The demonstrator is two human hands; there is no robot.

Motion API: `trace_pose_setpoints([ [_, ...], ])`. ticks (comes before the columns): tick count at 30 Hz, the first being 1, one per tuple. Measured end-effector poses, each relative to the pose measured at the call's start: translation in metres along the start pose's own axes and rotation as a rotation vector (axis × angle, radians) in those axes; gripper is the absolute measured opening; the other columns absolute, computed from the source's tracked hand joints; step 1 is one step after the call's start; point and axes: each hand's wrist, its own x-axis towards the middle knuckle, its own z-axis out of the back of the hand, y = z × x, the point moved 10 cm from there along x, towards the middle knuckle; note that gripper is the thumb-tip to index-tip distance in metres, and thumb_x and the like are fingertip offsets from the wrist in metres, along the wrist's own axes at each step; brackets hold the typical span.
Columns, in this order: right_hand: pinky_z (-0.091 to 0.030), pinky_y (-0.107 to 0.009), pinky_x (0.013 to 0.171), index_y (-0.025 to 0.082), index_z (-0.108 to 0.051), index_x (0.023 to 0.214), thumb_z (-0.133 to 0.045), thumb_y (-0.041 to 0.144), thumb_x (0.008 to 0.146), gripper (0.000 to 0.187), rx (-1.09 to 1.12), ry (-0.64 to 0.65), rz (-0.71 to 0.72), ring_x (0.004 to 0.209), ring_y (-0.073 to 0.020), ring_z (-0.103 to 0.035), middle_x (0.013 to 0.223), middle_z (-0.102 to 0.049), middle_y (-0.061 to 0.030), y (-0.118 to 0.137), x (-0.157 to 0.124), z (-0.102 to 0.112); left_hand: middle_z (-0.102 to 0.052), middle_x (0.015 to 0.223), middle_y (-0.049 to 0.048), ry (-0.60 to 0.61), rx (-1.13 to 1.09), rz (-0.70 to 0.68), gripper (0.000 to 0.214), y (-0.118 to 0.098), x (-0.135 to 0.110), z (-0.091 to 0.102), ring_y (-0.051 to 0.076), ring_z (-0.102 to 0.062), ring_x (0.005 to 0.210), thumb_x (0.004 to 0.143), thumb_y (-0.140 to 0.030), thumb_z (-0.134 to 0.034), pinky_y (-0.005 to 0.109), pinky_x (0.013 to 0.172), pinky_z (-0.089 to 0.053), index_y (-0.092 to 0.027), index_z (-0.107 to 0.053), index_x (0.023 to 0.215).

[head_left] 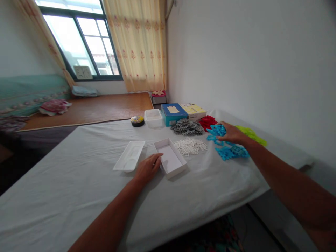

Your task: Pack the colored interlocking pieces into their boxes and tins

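My left hand [147, 168] rests on the white sheet, fingers touching the left wall of an open white box [173, 169]; the fingers lie loosely flat and hold nothing. My right hand [231, 133] reaches to the right, fingers curled over a pile of blue plastic pieces [231, 151], gripping some of them. A heap of white square pieces [190, 146] lies between the box and the blue pile. A white lid or tray [129, 156] sits just left of my left hand.
Grey pieces [187, 127], red pieces [208, 121] and lime-green pieces [252, 134] lie in heaps further back. A clear tub [153, 117], a blue box [173, 113], a yellow box [193, 110] and a round tin [137, 120] stand at the far edge. Wall at right.
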Motion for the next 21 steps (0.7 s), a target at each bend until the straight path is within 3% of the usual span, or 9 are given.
trace_pose_setpoints([
  [6,-0.048,-0.033,0.083,0.021,-0.056,0.119,-0.07,0.031,0.065,0.057,0.195,0.085,0.387,0.09,-0.0215,-0.062,0.107,-0.066,-0.0056,0.181,0.013,-0.044,-0.072,0.107,0.0065,0.018,-0.046,-0.089,0.039,-0.016,-0.005,0.006,0.015,-0.068,0.082,0.097,-0.036,-0.036,0.028,0.082,-0.051,-0.021,-0.063,0.122],
  [9,-0.045,-0.039,0.092,0.018,-0.059,0.115,-0.073,0.024,0.062,0.055,0.127,0.118,0.494,0.099,-0.0259,-0.062,0.109,-0.066,-0.0089,0.238,0.017,-0.082,-0.072,0.099,0.0054,0.019,-0.027,-0.147,0.037,-0.024,-0.008,0.01,0.013,-0.066,0.074,0.098,-0.035,-0.037,0.025,0.076,-0.05,-0.022,-0.065,0.119],
  [13,-0.04,-0.045,0.102,0.013,-0.056,0.126,-0.08,0.021,0.058,0.073,0.089,0.242,0.551,0.119,-0.0321,-0.055,0.127,-0.06,-0.0177,0.264,0.016,-0.123,-0.071,0.092,0.0041,0.017,0.041,-0.208,0.036,-0.03,-0.01,0.011,0.012,-0.064,0.072,0.098,-0.036,-0.036,0.022,0.069,-0.046,-0.023,-0.068,0.11],
  [16,-0.039,-0.043,0.106,0.015,-0.049,0.137,-0.083,0.022,0.056,0.088,0.164,0.278,0.551,0.129,-0.0308,-0.048,0.141,-0.051,-0.0179,0.26,0.013,-0.123,-0.069,0.086,0.0036,0.031,0.077,-0.23,0.037,-0.031,-0.011,0.008,0.012,-0.063,0.072,0.099,-0.037,-0.036,0.021,0.065,-0.043,-0.023,-0.07,0.099],
  [18,-0.044,-0.039,0.102,0.019,-0.051,0.136,-0.081,0.021,0.06,0.082,0.194,0.316,0.54,0.124,-0.0276,-0.054,0.139,-0.054,-0.0135,0.253,0.008,-0.117,-0.069,0.086,0.0034,0.039,0.095,-0.235,0.038,-0.031,-0.011,0.006,0.012,-0.063,0.071,0.099,-0.038,-0.035,0.021,0.063,-0.041,-0.023,-0.07,0.096],
  [21,-0.049,-0.035,0.091,0.023,-0.067,0.116,-0.077,0.021,0.067,0.051,0.135,0.404,0.546,0.104,-0.0245,-0.065,0.116,-0.07,-0.0063,0.246,-0.002,-0.11,-0.069,0.085,0.0031,0.047,0.094,-0.238,0.038,-0.032,-0.011,0.005,0.012,-0.062,0.07,0.099,-0.039,-0.035,0.021,0.063,-0.04,-0.023,-0.07,0.097],
])
